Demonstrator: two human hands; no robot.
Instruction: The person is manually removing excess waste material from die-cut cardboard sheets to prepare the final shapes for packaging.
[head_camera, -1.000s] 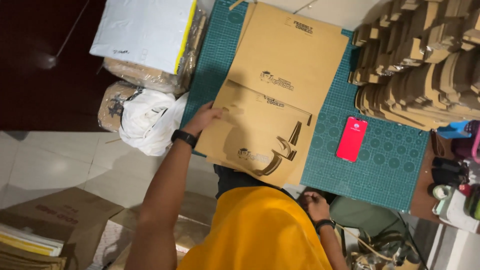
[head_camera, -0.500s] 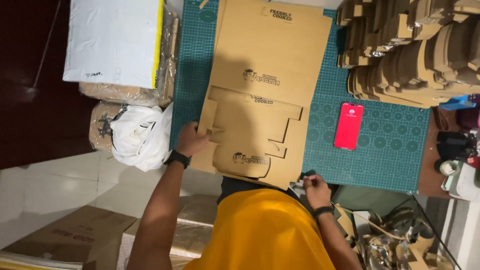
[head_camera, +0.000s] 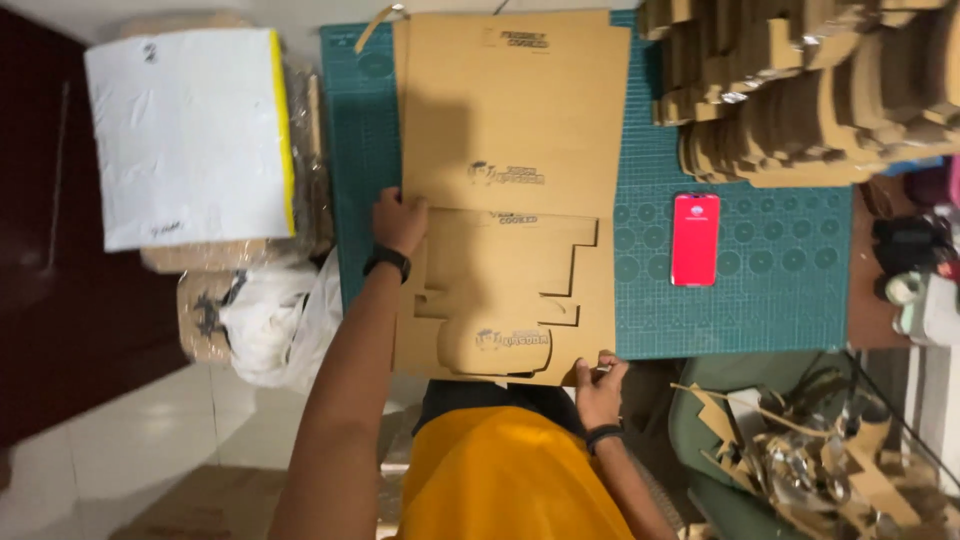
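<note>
single head cam, looking straight down over wearer's torso, mid-close on counter (head_camera: 740, 300), cardboard sheet (head_camera: 515, 130) centre frame

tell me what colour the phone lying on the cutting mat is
Red; the phone shows best in the head view, lying on the green cutting mat.

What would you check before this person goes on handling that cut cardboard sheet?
1. Left hand on the flat brown die-cut cardboard sheet, at its left edge: ok.
2. Right hand at the sheet's near corner: ok.
3. Sheet lies flat on the green cutting mat: ok.
4. Red phone lies apart from the sheet: ok.
5. Stack of folded cardboard pieces apart from the sheet: ok.
6. Grip firmness: cannot tell.
</note>
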